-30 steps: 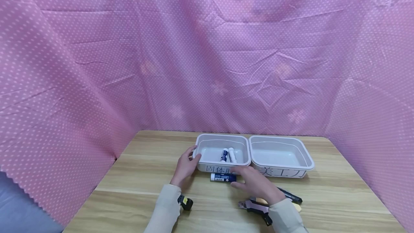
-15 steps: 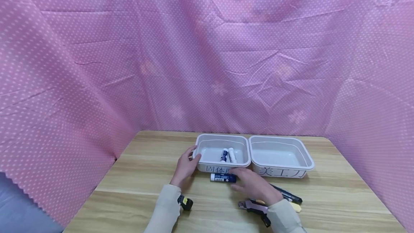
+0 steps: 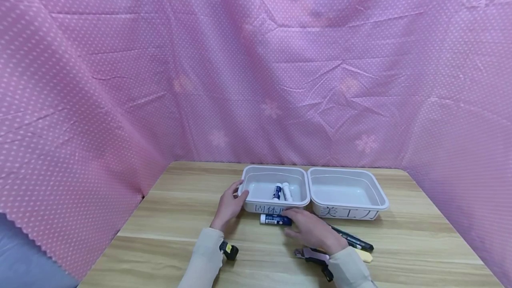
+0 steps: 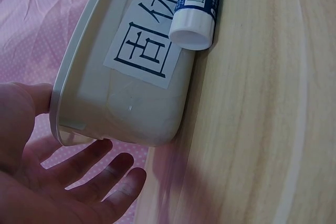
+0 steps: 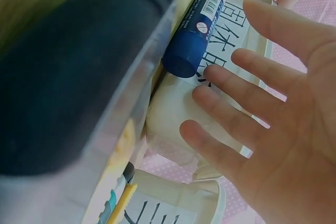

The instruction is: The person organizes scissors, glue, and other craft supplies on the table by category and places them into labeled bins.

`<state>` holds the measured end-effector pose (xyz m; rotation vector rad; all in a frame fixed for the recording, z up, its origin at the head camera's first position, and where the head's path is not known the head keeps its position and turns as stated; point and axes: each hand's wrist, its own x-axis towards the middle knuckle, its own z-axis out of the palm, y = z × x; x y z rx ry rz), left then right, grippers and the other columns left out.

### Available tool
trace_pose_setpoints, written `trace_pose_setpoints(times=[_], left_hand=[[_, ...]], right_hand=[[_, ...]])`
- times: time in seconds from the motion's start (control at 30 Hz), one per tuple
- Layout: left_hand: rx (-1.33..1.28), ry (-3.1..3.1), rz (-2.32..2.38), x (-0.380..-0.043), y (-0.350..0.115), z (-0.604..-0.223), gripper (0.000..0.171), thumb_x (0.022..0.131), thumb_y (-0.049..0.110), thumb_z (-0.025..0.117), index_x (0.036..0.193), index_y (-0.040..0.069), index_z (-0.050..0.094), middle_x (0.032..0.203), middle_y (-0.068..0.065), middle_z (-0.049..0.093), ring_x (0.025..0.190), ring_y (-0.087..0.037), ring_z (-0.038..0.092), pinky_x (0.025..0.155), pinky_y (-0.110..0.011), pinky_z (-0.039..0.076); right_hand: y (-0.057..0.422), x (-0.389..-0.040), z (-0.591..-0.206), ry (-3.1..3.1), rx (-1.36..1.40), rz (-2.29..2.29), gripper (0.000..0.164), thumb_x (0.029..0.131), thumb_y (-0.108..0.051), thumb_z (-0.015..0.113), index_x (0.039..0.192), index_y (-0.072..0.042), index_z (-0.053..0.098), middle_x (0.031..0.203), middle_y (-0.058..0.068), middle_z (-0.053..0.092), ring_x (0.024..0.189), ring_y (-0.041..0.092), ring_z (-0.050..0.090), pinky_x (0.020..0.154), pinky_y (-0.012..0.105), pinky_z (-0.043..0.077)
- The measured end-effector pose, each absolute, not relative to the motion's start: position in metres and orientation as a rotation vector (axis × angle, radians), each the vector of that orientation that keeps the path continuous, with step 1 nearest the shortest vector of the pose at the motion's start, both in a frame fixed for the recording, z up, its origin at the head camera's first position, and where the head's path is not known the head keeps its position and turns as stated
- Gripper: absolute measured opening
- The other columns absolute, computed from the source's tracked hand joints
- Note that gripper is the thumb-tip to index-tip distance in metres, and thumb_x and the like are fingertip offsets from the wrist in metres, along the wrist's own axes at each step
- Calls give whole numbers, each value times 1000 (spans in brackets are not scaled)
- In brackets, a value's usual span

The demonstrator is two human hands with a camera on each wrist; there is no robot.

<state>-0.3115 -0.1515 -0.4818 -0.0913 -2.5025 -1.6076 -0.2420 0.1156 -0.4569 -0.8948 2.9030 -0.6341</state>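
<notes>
My left hand (image 3: 229, 206) rests at the left end of a white plastic bin (image 4: 131, 95), thumb against its rim. Its other fingers spread loosely beside the bin. A blue glue stick with a white cap (image 3: 276, 219) lies along the bin's labelled front wall. My right hand (image 3: 310, 228) is just right of that glue stick. In the right wrist view, its fingers (image 5: 247, 87) stretch out straight and spread beside the stick's blue end, holding nothing. Inside the bin lie a second blue glue stick (image 3: 277, 191) and a white glue stick (image 3: 287, 192).
Another white bin (image 3: 348, 212) with a printed label stands to the right. A pink-grey utility knife (image 3: 314, 254), a black knife (image 3: 356, 241) and something yellow (image 3: 365, 254) lie around the right forearm. A pink dotted cloth (image 3: 256, 79) hangs behind the table.
My right hand has shifted slightly left and lower, towards the glue stick in front of the bin. More of the black knife shows. The left hand has stayed still.
</notes>
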Motion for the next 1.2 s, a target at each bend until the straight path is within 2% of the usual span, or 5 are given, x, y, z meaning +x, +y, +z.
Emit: trace_pose_setpoints(times=[0.37,0.87,1.2], left_hand=[[-94,-2505,-1619,-311,-151,-482,51,103,20,60,150,4,48,141,-29,57,117,-38,64,93,-43,60],[-99,-2498,-1610,-308,-151,-481,51,103,20,61,149,3,49,140,-30,57,117,-41,65,93,-45,60],[-95,-2490,-1615,-308,-150,-480,51,102,19,61,149,2,49,140,-31,57,117,-41,64,95,-46,59]], right_hand=[[114,-241,-459,2880,-877,-642,50,98,-27,69,142,-6,59,146,14,58,137,34,51,114,54,43],[115,-245,-469,2900,-938,-599,51,94,-26,73,138,-4,61,142,17,60,132,37,56,111,55,46],[112,-244,-467,2959,-1062,-619,29,89,-13,78,117,-7,72,117,3,68,106,19,66,94,41,57]])
